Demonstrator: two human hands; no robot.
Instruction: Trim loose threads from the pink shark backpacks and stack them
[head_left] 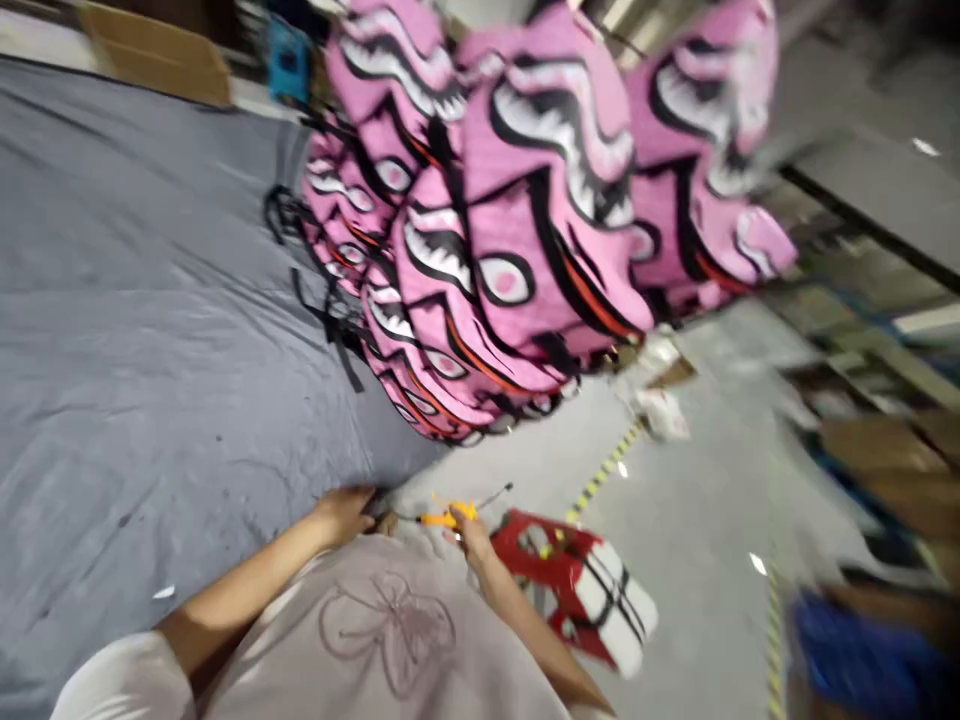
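Note:
My right hand (pixel 470 532) is closed around an orange hand tool (pixel 448 515), held close to my body just past the table edge. Thin dark ends stick out of the tool on both sides; blur hides its exact kind. My left hand (pixel 345 514) is at the edge of the grey-covered table (pixel 187 380), just left of the tool. Its fingers are smeared and partly hidden, and something dark lies by their tips. Ahead of both hands is a heap of pink backpacks (pixel 517 230) printed with shark mouths and eyes, black straps trailing left.
A red and white stool-like object (pixel 577 590) stands on the floor at my right. White bags (pixel 664 412) lie farther off, near yellow-black floor tape (pixel 604 470). A cardboard box (pixel 154 55) and a blue object (pixel 287 60) are beyond the table. Blurred shelves and boxes (pixel 885 460) line the right.

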